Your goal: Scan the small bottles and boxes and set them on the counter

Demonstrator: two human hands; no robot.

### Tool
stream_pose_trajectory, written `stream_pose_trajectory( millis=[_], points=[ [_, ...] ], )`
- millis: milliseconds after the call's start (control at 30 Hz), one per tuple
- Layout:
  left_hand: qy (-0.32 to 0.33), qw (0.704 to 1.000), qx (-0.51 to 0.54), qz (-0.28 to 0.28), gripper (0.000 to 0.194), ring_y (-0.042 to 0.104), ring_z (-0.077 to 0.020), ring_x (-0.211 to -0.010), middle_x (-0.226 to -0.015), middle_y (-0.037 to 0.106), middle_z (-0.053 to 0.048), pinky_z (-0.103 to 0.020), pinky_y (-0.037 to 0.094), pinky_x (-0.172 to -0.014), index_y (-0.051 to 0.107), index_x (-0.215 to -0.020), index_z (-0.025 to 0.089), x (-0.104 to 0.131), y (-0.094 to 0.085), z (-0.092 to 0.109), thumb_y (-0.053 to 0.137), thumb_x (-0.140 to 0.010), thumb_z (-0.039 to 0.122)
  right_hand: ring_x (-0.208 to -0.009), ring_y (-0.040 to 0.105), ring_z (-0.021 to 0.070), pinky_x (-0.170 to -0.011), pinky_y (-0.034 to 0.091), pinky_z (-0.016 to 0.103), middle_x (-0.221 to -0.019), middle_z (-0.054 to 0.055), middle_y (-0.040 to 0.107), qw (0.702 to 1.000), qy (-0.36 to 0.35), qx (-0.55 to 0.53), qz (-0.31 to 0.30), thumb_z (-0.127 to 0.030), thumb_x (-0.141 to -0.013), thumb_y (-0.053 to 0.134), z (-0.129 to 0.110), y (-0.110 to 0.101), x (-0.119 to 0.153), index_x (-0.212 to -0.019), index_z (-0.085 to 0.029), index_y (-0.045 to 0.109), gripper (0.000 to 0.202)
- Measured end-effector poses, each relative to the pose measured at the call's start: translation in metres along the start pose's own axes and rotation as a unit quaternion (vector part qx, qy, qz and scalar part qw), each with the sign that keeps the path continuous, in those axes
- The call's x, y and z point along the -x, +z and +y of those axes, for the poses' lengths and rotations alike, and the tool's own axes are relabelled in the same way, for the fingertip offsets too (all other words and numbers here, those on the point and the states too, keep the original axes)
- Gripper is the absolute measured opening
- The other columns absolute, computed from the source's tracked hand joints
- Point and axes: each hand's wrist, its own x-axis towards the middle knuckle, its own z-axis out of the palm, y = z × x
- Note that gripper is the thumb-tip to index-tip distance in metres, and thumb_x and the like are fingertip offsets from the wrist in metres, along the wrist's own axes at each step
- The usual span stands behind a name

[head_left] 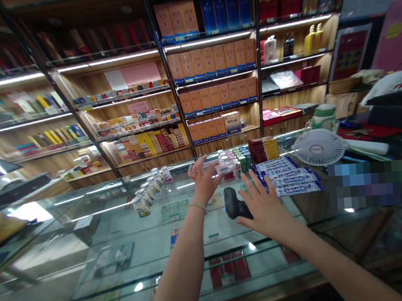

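Note:
My left hand (204,180) reaches over the glass counter with its fingers apart. Just beyond its thumb and fingertips is a clear plastic pack or jar (224,166); whether they touch it I cannot tell. My right hand (264,206) is spread open beside a black handheld scanner (233,203), which lies on the glass and is partly hidden by that hand. Small green-topped containers (243,164) stand in rows past my right fingertips. Blue and white flat packs (288,176) lie fanned out to the right of them.
A slanting row of small white-capped jars (148,194) stands on the counter at left. Red and yellow boxes (263,149) are stacked behind the flat packs. A white fan (318,147) lies at right, near a green-lidded jug (323,116). Shelves of boxed goods (211,61) line the wall.

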Motion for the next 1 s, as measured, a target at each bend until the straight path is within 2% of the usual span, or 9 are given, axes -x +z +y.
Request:
stream_pose_trajectory(
  millis=[200, 400, 500, 600, 700, 767, 833, 900, 1000],
  points=[
    [-0.014, 1.0, 0.002, -0.011, 0.039, 0.041, -0.0327, -0.139, -0.146, 0.049, -0.011, -0.055, 0.02, -0.117, 0.069, -0.115, 0.033, 0.001, 0.0, 0.0, 0.079, -0.078, 0.037, -0.151, 0.02, 0.0396, -0.118, 0.015, 0.063, -0.163, 0.02, 0.028, 0.999, 0.047, 0.0, -0.005, -0.06, -0.081, 0.068, -0.011, 0.019, 0.007, -0.114, -0.016, 0.068, 0.055],
    [-0.016, 1.0, 0.01, -0.01, 0.039, 0.042, -0.0326, -0.138, -0.146, 0.048, -0.011, -0.055, 0.019, -0.117, 0.069, -0.115, 0.034, 0.001, -0.001, 0.0, 0.079, -0.078, 0.042, -0.148, 0.029, 0.0378, -0.116, 0.022, 0.063, -0.16, 0.02, 0.035, 0.999, 0.043, -0.008, 0.009, -0.046, -0.083, 0.067, -0.012, 0.02, 0.008, -0.101, -0.016, 0.069, 0.035],
    [-0.016, 1.0, 0.012, -0.009, 0.039, 0.041, -0.0318, -0.138, -0.146, 0.048, -0.011, -0.054, 0.018, -0.118, 0.069, -0.115, 0.033, 0.001, -0.002, 0.001, 0.079, -0.078, 0.043, -0.143, 0.038, 0.0373, -0.111, 0.034, 0.058, -0.157, 0.019, 0.04, 0.998, 0.04, -0.036, 0.031, -0.036, -0.081, 0.068, -0.011, 0.016, 0.009, -0.102, -0.016, 0.067, 0.029],
    [-0.025, 1.0, 0.014, -0.01, 0.038, 0.041, -0.0319, -0.138, -0.144, 0.05, -0.011, -0.055, 0.018, -0.118, 0.07, -0.113, 0.032, 0.001, -0.003, 0.002, 0.08, -0.078, 0.043, -0.121, 0.059, 0.0326, -0.092, 0.051, 0.044, -0.152, 0.017, 0.046, 0.994, 0.062, -0.086, 0.025, -0.029, -0.08, 0.065, -0.009, 0.01, 0.011, -0.107, -0.018, 0.064, 0.029],
    [-0.032, 0.999, 0.016, -0.005, 0.036, 0.041, -0.0326, -0.137, -0.144, 0.05, -0.011, -0.056, 0.018, -0.118, 0.07, -0.112, 0.032, 0.001, -0.004, 0.003, 0.077, -0.08, 0.045, -0.092, 0.07, 0.0256, -0.07, 0.051, 0.034, -0.132, 0.012, 0.062, 0.984, 0.094, -0.154, -0.009, -0.03, -0.082, 0.06, -0.004, 0.0, 0.01, -0.114, -0.022, 0.061, 0.033],
    [-0.031, 0.999, 0.016, -0.001, 0.035, 0.042, -0.0327, -0.136, -0.144, 0.05, -0.011, -0.056, 0.019, -0.117, 0.07, -0.112, 0.032, 0.001, -0.005, 0.003, 0.076, -0.081, 0.047, -0.083, 0.07, 0.0249, -0.066, 0.047, 0.031, -0.107, 0.007, 0.071, 0.973, 0.115, -0.199, -0.031, -0.031, -0.083, 0.059, 0.0, -0.007, 0.007, -0.115, -0.024, 0.059, 0.033],
    [-0.031, 0.999, 0.015, 0.002, 0.034, 0.043, -0.0325, -0.136, -0.144, 0.051, -0.011, -0.056, 0.019, -0.118, 0.07, -0.112, 0.032, 0.001, -0.005, 0.003, 0.075, -0.082, 0.047, -0.077, 0.07, 0.0245, -0.065, 0.044, 0.029, -0.087, 0.003, 0.072, 0.958, 0.137, -0.246, -0.044, -0.032, -0.082, 0.061, 0.005, -0.013, 0.003, -0.114, -0.025, 0.057, 0.033],
    [-0.03, 0.999, 0.013, 0.003, 0.035, 0.043, -0.0321, -0.136, -0.143, 0.051, -0.011, -0.055, 0.019, -0.118, 0.07, -0.112, 0.031, 0.001, -0.006, 0.003, 0.076, -0.081, 0.046, -0.074, 0.069, 0.0235, -0.063, 0.042, 0.027, -0.08, 0.0, 0.071, 0.944, 0.15, -0.291, -0.048, -0.033, -0.081, 0.065, 0.009, -0.017, -0.001, -0.115, -0.027, 0.055, 0.036],
    [-0.028, 1.0, 0.011, 0.0, 0.036, 0.043, -0.032, -0.136, -0.144, 0.051, -0.011, -0.055, 0.018, -0.118, 0.07, -0.113, 0.031, 0.001, -0.005, 0.001, 0.076, -0.081, 0.046, -0.073, 0.068, 0.0224, -0.063, 0.041, 0.026, -0.081, 0.0, 0.071, 0.928, 0.149, -0.337, -0.047, -0.031, -0.078, 0.069, 0.013, -0.019, -0.006, -0.115, -0.026, 0.055, 0.04]
  ],
)
